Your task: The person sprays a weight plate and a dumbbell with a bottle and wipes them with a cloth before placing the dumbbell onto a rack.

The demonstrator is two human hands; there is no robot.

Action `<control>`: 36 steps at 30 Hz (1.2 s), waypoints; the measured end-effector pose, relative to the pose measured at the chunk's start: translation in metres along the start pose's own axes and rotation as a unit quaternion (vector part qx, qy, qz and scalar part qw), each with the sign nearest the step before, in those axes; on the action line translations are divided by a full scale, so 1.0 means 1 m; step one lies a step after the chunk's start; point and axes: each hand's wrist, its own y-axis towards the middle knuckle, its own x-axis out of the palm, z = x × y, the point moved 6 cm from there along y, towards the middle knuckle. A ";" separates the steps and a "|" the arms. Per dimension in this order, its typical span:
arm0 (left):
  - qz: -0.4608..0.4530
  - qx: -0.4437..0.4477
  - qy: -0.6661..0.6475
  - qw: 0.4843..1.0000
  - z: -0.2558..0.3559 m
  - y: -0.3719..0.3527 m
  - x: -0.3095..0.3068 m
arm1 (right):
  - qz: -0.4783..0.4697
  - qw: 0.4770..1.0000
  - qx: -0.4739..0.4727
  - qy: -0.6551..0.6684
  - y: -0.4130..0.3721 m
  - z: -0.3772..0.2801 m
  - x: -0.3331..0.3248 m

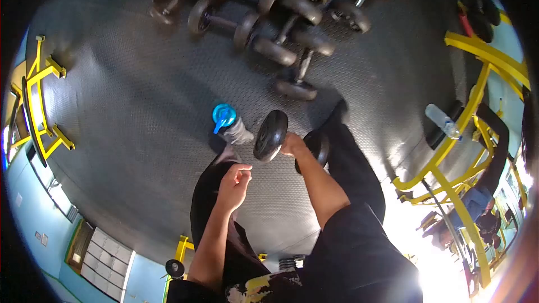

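My right hand (291,144) is wrapped round the handle of a black dumbbell (271,136), which hangs between my legs above the floor. One round plate faces left; the other is partly hidden behind my forearm, close to my right leg. My left hand (234,185) holds nothing and rests by my left thigh, its fingers loosely bent and a little apart. Just beyond my left foot stands a clear bottle with a blue lid (224,115), left of the dumbbell.
Several more dumbbells (224,22) lie on the dark textured floor (129,90) ahead. Yellow gym frames (39,95) stand at the left and right. A clear bottle (442,120) lies on the right-hand equipment. A person (477,205) is partly visible at the far right.
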 end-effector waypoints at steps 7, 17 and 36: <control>-0.001 0.056 0.026 0.998 0.176 -0.074 0.044 | 0.056 0.993 -0.101 0.008 -0.126 0.034 -0.089; 0.009 0.222 0.082 0.972 0.451 -0.146 0.132 | 0.278 0.894 -0.283 0.211 -0.403 0.082 -0.342; 0.173 0.441 0.536 0.699 1.127 0.323 0.141 | 0.308 0.880 0.060 0.358 -0.362 0.228 -0.626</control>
